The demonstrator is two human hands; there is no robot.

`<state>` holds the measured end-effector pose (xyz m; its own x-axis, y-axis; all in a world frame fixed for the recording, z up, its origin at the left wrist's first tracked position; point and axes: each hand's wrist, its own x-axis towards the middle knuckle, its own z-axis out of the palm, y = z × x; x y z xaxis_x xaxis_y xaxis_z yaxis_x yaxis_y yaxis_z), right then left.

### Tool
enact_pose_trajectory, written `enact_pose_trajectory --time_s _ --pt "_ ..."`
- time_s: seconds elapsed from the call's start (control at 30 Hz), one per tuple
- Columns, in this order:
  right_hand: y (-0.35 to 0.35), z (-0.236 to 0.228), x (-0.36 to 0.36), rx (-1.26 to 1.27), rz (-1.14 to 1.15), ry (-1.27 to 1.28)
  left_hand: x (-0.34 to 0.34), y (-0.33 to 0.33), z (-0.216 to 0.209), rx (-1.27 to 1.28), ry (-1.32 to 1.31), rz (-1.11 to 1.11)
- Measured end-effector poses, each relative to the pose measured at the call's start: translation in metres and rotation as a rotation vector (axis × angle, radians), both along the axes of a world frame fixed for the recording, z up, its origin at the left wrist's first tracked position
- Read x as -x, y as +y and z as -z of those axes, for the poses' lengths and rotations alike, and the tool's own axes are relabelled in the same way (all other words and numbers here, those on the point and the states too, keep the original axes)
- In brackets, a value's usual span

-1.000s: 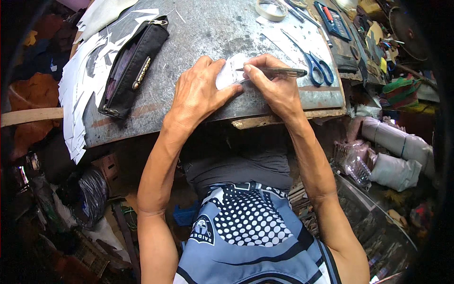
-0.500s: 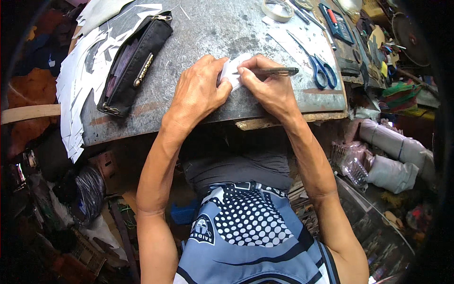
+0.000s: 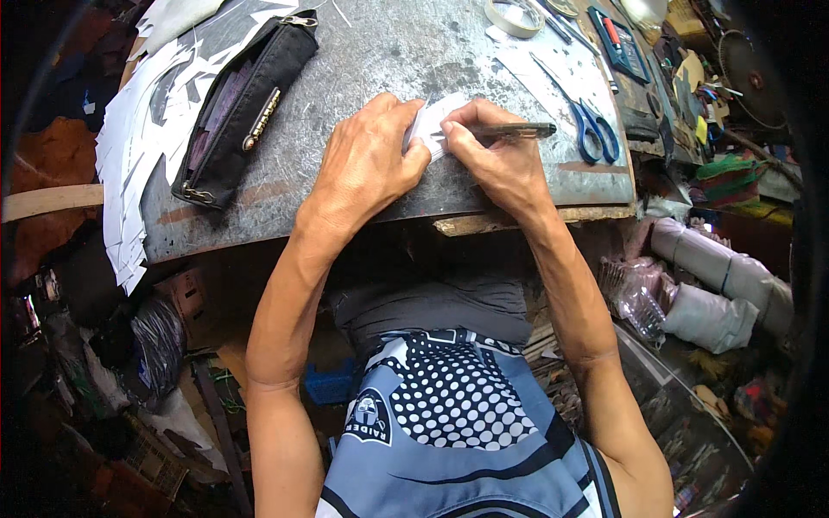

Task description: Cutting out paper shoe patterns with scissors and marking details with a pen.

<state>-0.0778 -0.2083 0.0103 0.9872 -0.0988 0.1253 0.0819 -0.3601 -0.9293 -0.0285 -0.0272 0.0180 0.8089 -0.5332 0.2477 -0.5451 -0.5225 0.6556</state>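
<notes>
A small stack of white paper (image 3: 432, 118) rests on the worn metal-topped table (image 3: 389, 52), near its front edge. My left hand (image 3: 370, 164) is closed on the left side of the stack, thumb at its near end. In my right hand (image 3: 503, 166) a dark pen (image 3: 522, 130) is pinched between thumb and fingers, its barrel pointing right. The pen's tip is over the paper, but whether it touches is too small to tell. My fingers hide part of the sheets.
A black zip pouch (image 3: 250, 112) lies to the left, beside white paper scraps (image 3: 121, 207). Blue-handled scissors (image 3: 591, 129) lie on the right, with a tape roll (image 3: 515, 17) beyond them. Wrapped rolls (image 3: 717, 259) and other clutter are below the table's right side.
The whole view has shifted slightly. Both hands keep their grips on the paper and the pen; the right hand sits a touch further right in the picture.
</notes>
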Motion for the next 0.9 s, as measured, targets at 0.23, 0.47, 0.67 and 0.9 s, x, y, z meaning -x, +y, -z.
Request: enact_pose_trajectory --time_s 0.23,0.47,0.67,0.9 --pt "0.0026 -0.0022 0.0004 -0.003 0.024 0.009 0.0005 0.0006 -0.0025 -0.003 0.021 -0.001" --pt "0.0021 -0.0023 0.0005 0.017 0.009 -0.012 0.0006 0.0006 -0.0019 -0.008 0.01 -0.005" --pt "0.0022 -0.0018 0.0004 0.0 0.03 -0.028 -0.0004 0.0003 0.0003 -0.039 0.012 0.0" --pt "0.0002 -0.0019 0.001 0.063 0.013 -0.044 -0.0003 -0.0005 -0.001 -0.005 0.012 -0.001"
